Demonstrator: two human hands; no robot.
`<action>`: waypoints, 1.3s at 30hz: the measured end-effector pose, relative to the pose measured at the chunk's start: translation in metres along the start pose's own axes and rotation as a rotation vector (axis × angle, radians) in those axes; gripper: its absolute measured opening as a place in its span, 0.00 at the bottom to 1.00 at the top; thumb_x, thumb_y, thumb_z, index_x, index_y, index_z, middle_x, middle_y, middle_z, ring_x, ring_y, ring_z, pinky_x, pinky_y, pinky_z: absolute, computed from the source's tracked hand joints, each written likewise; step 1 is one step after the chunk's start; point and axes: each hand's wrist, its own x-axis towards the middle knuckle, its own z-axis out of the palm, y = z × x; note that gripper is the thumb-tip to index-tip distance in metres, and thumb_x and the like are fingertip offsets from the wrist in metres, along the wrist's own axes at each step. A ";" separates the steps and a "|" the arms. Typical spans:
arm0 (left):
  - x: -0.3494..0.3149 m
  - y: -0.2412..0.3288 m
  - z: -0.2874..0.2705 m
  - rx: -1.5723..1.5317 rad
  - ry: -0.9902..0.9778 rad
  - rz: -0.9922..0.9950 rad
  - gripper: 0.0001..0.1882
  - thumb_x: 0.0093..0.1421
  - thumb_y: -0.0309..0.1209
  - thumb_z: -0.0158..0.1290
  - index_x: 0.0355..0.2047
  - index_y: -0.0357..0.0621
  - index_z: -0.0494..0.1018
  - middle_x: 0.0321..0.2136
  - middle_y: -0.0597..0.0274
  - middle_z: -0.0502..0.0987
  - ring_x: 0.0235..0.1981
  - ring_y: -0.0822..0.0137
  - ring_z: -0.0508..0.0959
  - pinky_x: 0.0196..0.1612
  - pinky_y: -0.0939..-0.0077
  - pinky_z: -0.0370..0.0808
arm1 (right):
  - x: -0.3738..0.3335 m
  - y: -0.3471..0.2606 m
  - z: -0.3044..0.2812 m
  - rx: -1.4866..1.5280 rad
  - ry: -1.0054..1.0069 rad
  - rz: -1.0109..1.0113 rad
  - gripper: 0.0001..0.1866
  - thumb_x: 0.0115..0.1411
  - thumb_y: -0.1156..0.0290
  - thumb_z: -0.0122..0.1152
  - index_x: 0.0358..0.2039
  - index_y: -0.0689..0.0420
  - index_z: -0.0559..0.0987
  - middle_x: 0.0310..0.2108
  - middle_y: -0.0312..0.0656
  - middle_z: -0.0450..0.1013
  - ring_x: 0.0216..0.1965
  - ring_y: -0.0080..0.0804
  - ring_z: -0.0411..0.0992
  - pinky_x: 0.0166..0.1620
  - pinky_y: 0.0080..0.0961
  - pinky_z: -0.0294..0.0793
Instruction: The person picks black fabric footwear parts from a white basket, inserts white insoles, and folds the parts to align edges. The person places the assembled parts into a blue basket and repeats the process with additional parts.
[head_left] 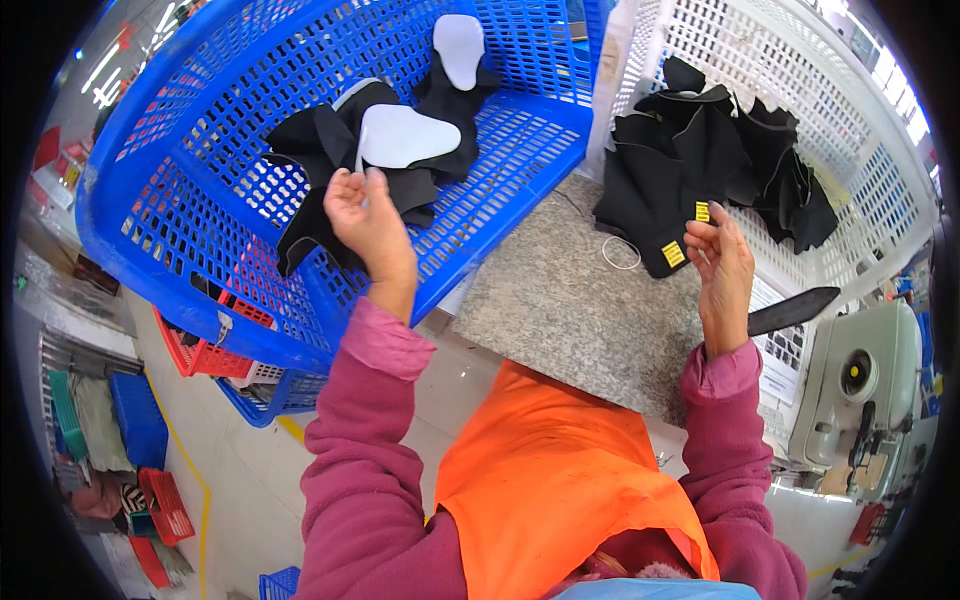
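My left hand (372, 230) is over the blue basket, fingers curled together at the lower end of a thin white strip (362, 148), perhaps a pad seen edge-on. Beside it lie a white sole-shaped pad (410, 137) and dark fabric pieces (318, 140). Farther back, another white pad (460, 50) rests on black fabric. My right hand (724, 270) has its fingers bent at the edge of a black fabric piece (655, 190), by a yellow label (703, 211). A second yellow label (673, 254) shows on the black fabric.
The blue basket (570, 125) and white basket (885, 165) flank a grey speckled board (570, 300). A thin white loop (621, 252) lies at its far side. A dark blade-like piece (795, 310) and a pale green machine (860, 370) are at right; a red basket (190, 345) stands below left.
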 end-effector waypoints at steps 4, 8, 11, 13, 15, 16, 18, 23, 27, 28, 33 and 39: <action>-0.031 -0.002 0.007 -0.006 -0.045 -0.233 0.27 0.57 0.33 0.65 0.52 0.36 0.66 0.37 0.67 0.74 0.35 0.78 0.74 0.35 0.86 0.71 | -0.011 -0.015 0.005 -0.002 -0.145 -0.009 0.29 0.72 0.51 0.38 0.65 0.59 0.62 0.40 0.45 0.78 0.36 0.25 0.75 0.43 0.22 0.73; -0.030 0.013 0.010 -0.146 -0.093 -0.480 0.29 0.57 0.42 0.64 0.47 0.34 0.65 0.45 0.53 0.69 0.40 0.68 0.74 0.45 0.78 0.73 | -0.021 -0.024 0.011 -0.075 -0.254 0.000 0.32 0.72 0.51 0.36 0.67 0.61 0.59 0.40 0.45 0.78 0.35 0.26 0.75 0.43 0.23 0.72; -0.037 0.030 0.003 -0.341 0.072 -0.879 0.30 0.58 0.51 0.61 0.42 0.37 0.65 0.44 0.53 0.69 0.39 0.65 0.75 0.43 0.74 0.73 | -0.029 -0.027 0.020 -0.089 -0.341 0.029 0.32 0.72 0.50 0.38 0.66 0.61 0.60 0.37 0.43 0.78 0.36 0.24 0.75 0.44 0.22 0.71; -0.036 0.034 -0.002 -0.459 0.189 -1.027 0.32 0.57 0.58 0.58 0.41 0.40 0.65 0.37 0.56 0.72 0.38 0.65 0.76 0.43 0.70 0.73 | -0.032 -0.028 0.027 -0.154 -0.372 0.045 0.32 0.72 0.51 0.39 0.66 0.62 0.60 0.37 0.42 0.78 0.36 0.23 0.75 0.44 0.22 0.71; -0.025 0.030 -0.006 -0.475 0.084 -0.909 0.31 0.58 0.57 0.57 0.41 0.40 0.65 0.36 0.58 0.73 0.38 0.65 0.76 0.44 0.70 0.73 | -0.035 -0.028 0.033 -0.149 -0.386 0.071 0.30 0.71 0.54 0.44 0.65 0.61 0.62 0.36 0.40 0.78 0.35 0.21 0.74 0.44 0.21 0.71; -0.015 0.025 -0.008 -0.487 0.044 -0.848 0.30 0.59 0.57 0.57 0.42 0.41 0.65 0.35 0.58 0.73 0.38 0.65 0.76 0.44 0.70 0.73 | -0.036 -0.027 0.035 -0.143 -0.423 0.062 0.29 0.71 0.55 0.45 0.65 0.62 0.62 0.36 0.40 0.78 0.35 0.21 0.74 0.44 0.21 0.72; 0.009 0.011 -0.003 -0.549 0.083 -0.988 0.21 0.64 0.50 0.53 0.38 0.42 0.69 0.30 0.59 0.75 0.32 0.65 0.78 0.39 0.70 0.75 | -0.038 -0.026 0.037 -0.133 -0.457 0.051 0.27 0.70 0.58 0.47 0.64 0.62 0.64 0.35 0.40 0.78 0.36 0.21 0.74 0.44 0.21 0.72; 0.041 0.008 0.006 -0.798 -0.261 -0.823 0.12 0.66 0.38 0.53 0.35 0.41 0.72 0.25 0.61 0.76 0.27 0.66 0.79 0.33 0.72 0.77 | -0.044 -0.031 0.041 -0.207 -0.528 0.007 0.24 0.70 0.63 0.49 0.62 0.61 0.66 0.36 0.38 0.77 0.37 0.21 0.75 0.44 0.19 0.75; 0.020 0.035 0.013 -0.182 -0.705 -0.130 0.12 0.67 0.34 0.52 0.30 0.38 0.75 0.25 0.64 0.79 0.25 0.74 0.75 0.28 0.77 0.72 | -0.049 -0.041 0.048 -0.227 -0.575 -0.096 0.20 0.68 0.68 0.52 0.58 0.63 0.70 0.36 0.39 0.77 0.37 0.21 0.74 0.45 0.20 0.73; 0.020 0.042 0.013 0.241 -0.810 0.276 0.12 0.67 0.33 0.52 0.34 0.35 0.77 0.24 0.63 0.79 0.25 0.77 0.75 0.28 0.78 0.70 | -0.050 -0.042 0.051 -0.238 -0.574 -0.132 0.19 0.68 0.69 0.53 0.57 0.63 0.71 0.36 0.39 0.77 0.37 0.21 0.74 0.45 0.20 0.73; -0.007 0.053 0.020 0.229 -1.190 0.388 0.10 0.63 0.30 0.54 0.39 0.36 0.78 0.27 0.57 0.80 0.30 0.70 0.77 0.36 0.74 0.72 | -0.056 -0.046 0.065 -0.446 -0.548 -0.440 0.23 0.59 0.76 0.60 0.57 0.56 0.72 0.42 0.39 0.75 0.41 0.23 0.74 0.42 0.20 0.73; -0.039 0.056 0.028 0.316 -1.355 0.601 0.10 0.56 0.29 0.59 0.38 0.38 0.78 0.36 0.48 0.79 0.39 0.47 0.77 0.44 0.60 0.72 | -0.039 -0.050 0.082 -0.833 -0.145 -1.146 0.42 0.42 0.79 0.73 0.61 0.50 0.69 0.60 0.49 0.59 0.59 0.43 0.63 0.54 0.30 0.69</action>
